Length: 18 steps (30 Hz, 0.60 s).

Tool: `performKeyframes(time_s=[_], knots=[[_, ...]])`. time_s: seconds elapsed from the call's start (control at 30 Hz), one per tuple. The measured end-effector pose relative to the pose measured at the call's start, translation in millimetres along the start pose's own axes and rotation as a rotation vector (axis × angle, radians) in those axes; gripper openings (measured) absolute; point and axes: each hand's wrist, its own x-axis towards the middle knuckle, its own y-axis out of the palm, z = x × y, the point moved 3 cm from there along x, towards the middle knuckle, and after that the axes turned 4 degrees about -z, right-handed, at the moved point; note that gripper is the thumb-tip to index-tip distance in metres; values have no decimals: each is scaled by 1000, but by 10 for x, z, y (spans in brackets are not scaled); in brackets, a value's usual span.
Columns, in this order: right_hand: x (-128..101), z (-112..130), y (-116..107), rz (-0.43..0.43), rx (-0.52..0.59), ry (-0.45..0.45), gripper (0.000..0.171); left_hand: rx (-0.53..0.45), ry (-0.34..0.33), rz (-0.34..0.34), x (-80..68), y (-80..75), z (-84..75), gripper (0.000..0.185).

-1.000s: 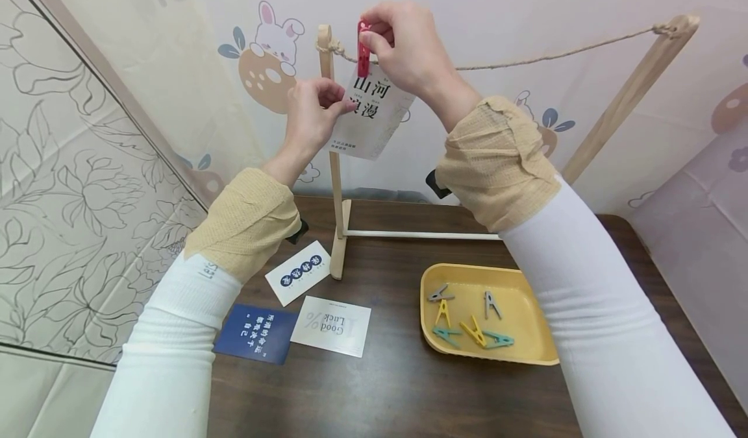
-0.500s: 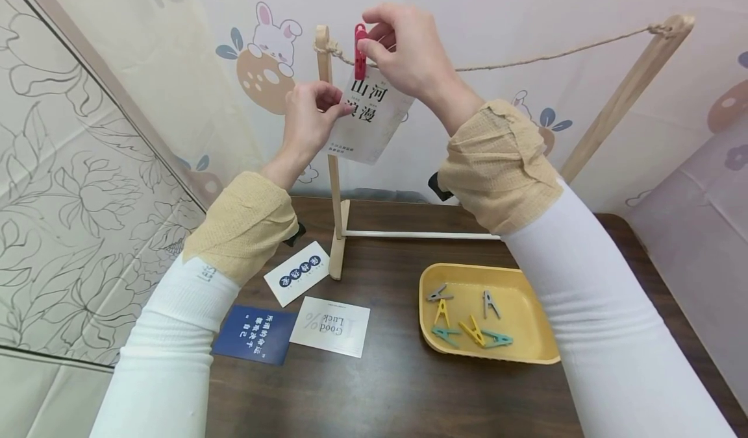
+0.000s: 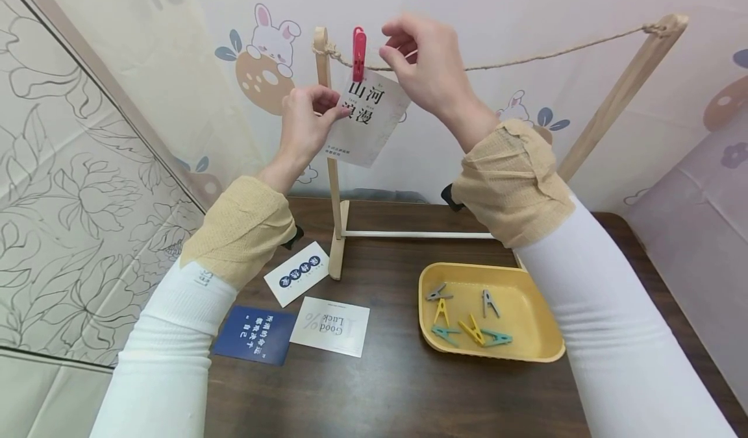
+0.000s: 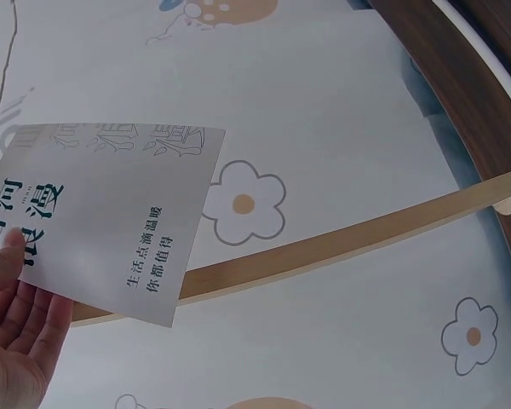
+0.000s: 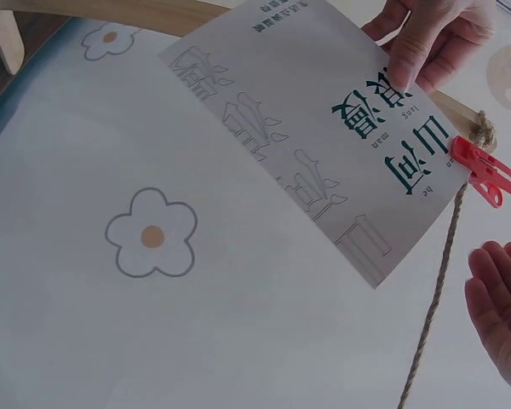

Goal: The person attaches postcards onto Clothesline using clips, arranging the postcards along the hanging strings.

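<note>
A white card with dark Chinese characters [image 3: 361,141] hangs tilted at the left end of the twine [image 3: 520,61]. One red clothespin [image 3: 359,56] clips its top edge there. Between thumb and fingers my left hand [image 3: 305,121] pinches the card's left edge, as the left wrist view also shows. To the right of the clothespin is my right hand [image 3: 431,68], its fingers loosely bent and holding nothing. In the right wrist view, a gap shows between this hand [image 5: 501,311] and the clothespin [image 5: 487,169].
The twine runs between two wooden posts [image 3: 622,94]. On the brown table [image 3: 386,392] lie a blue card [image 3: 256,334], a "Good Luck" card [image 3: 330,326] and a white card with blue circles [image 3: 298,274]. A yellow tray [image 3: 543,334] holds several grey, yellow and teal clothespins.
My right hand has let go of the red clothespin and moved a little to the right. The clothespin stays on the card and twine; my left hand keeps its pinch.
</note>
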Motion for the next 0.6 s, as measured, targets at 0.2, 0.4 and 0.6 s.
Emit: performKeyframes(time_s=[0.2,0.4,0.6], knots=[[-113,-100,-67,-88,-20,-18,23,-28,27,-21,-22,-2,15,25],[-234,-196,-123,-161,7,-49,20,-70,54,-53,-41,-7,27,27],[-370,-295,-136,-174,26,-62,20,-74,93,-115,-82,-18,53,26]])
